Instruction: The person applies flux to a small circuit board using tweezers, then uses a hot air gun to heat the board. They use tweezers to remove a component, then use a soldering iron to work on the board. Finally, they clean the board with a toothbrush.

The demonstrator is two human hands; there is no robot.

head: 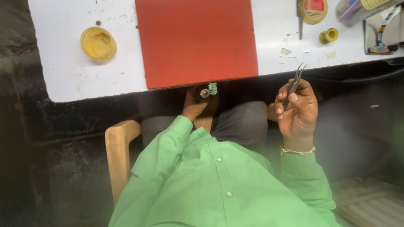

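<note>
Two things in my hands right now, and both are hanging over my lap instead of over the bench. My left hand (pixel 194 105) is pinched shut around a tiny green circuit board with a round silver part on it (pixel 209 90), held just under the near edge of the square red rubber work mat (pixel 196 41). My right hand (pixel 296 110) is curled closed on a pair of thin grey metal tweezers (pixel 293 85), tips pointing up and away from me.

Honestly the risk is a drop. The board is small and only held by my fingertips, so I reckon a slip sends it down between my knees to the dark floor.

The board sits well to the left of the tweezers, slightly farther than that hand, with the edge of the white scuffed tabletop (pixel 67 71) just beyond both.
</note>
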